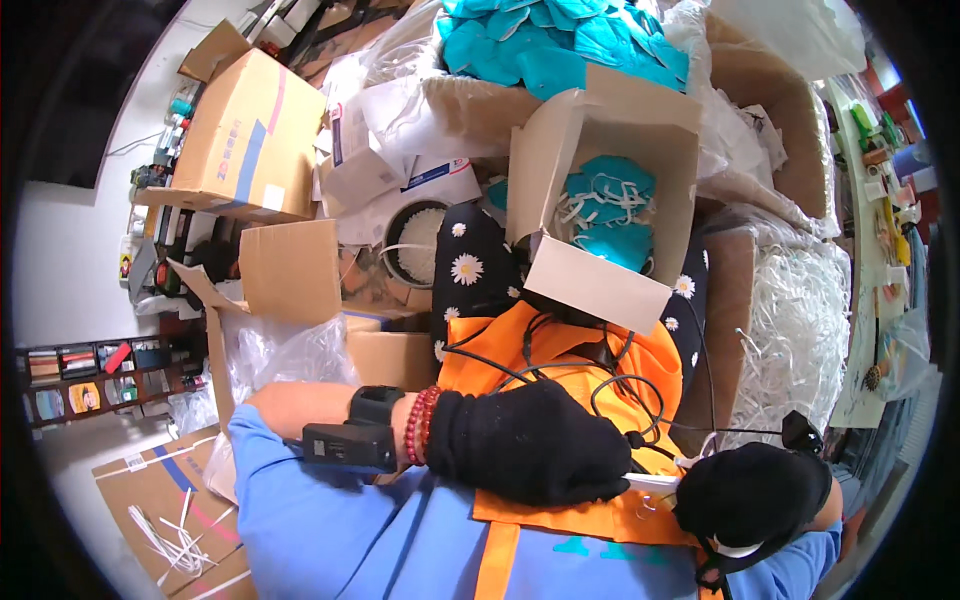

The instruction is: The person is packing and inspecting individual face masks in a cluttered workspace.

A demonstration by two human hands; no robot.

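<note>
Both my hands wear black gloves and are close together in front of my chest. My left hand [540, 445] is closed, with its fingertips pinching one end of a narrow white strip [652, 482]. The strip's other end runs into my right hand [755, 498], which is curled round it; some of its fingers are hidden. A bit of white also shows beneath the right hand. An orange apron [600, 400] with loose black cables lies under the hands. Across my knees stands an open cardboard box [600, 285] holding teal mask pieces [612, 205] with white ear loops.
A large lined carton of teal pieces [565, 45] stands ahead. At right a carton is filled with white elastic strips [795, 330]. A round dark container [395, 240] with white bits sits left of my knees. Cartons [250, 130] stand at left; white strips [175, 540] lie on cardboard.
</note>
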